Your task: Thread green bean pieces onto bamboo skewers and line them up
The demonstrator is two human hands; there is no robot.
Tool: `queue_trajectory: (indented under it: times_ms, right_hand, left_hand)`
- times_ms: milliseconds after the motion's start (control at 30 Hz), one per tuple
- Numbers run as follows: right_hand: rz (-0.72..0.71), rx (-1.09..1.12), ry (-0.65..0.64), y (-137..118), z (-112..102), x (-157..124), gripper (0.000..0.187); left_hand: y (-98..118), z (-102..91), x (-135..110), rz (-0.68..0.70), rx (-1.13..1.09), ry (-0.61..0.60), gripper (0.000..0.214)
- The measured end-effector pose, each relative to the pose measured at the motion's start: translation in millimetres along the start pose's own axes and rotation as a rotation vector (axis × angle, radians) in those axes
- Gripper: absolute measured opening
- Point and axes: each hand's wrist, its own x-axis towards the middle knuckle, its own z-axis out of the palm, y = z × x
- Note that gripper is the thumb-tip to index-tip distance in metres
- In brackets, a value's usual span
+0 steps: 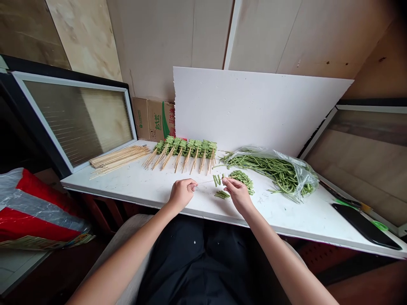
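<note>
My left hand (181,194) is closed around one end of a thin bamboo skewer (206,182), held level above the white table. Two or so short pieces of green bean (216,181) are threaded crosswise on it. At the skewer's other end, my right hand (238,194) pinches another green bean piece (223,176) between thumb and fingertips. Just below lies a small cluster of cut bean pieces (222,194). Beyond my right hand is a larger heap of cut beans (244,178), partly hidden by that hand.
Stacked bean skewers (190,148) line the back, sticks facing me. Bare bamboo skewers (119,159) lie left. Long beans (270,167) spill from a clear plastic bag (307,180) at right. A black phone (365,225) rests near the right edge. A white foam board (254,110) stands behind.
</note>
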Motion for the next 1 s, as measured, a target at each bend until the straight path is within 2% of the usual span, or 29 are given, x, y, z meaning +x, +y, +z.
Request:
queue_trajectory:
  times_ms: [267,400,467,567,633,700,800,900,1000]
  right_hand:
    - [-0.053,-0.056,-0.032,-7,7,-7,0.036]
    - [-0.077,-0.13,-0.094,-18,-5,-1,0.045]
    - [-0.133,-0.316,-0.139,-22,-16,4,0.044]
    - [-0.221,-0.76,-0.225,-20,-31,8,0.025]
    - [-0.217,-0.994,-0.284,-15,-36,10,0.016]
    - [-0.203,-1.113,-0.291,-10,-36,9,0.016]
    - [-0.176,-1.111,-0.241,-5,-34,9,0.014]
    - [-0.094,-0.993,-0.202,-2,-35,10,0.012]
    - [-0.092,-0.902,-0.16,0,-39,13,0.018]
  left_hand:
    - [7,-0.3,-1,0.011,-0.03,-0.001,0.029]
    - [11,-6.0,2,0.022,-0.043,0.035,0.028]
    - [8,-8.3,3,0.014,-0.038,0.051,0.026]
    - [1,-9.6,6,-0.014,-0.03,0.051,0.024]
    - [-3,-9.7,7,-0.031,-0.026,0.045,0.024]
    - [-5,-9.9,7,-0.033,-0.021,0.045,0.023]
    - [-5,-10.8,7,-0.023,-0.01,0.051,0.023]
    - [-4,-11.3,7,-0.02,-0.006,0.052,0.024]
    - [-4,-11.2,7,-0.018,-0.006,0.053,0.024]
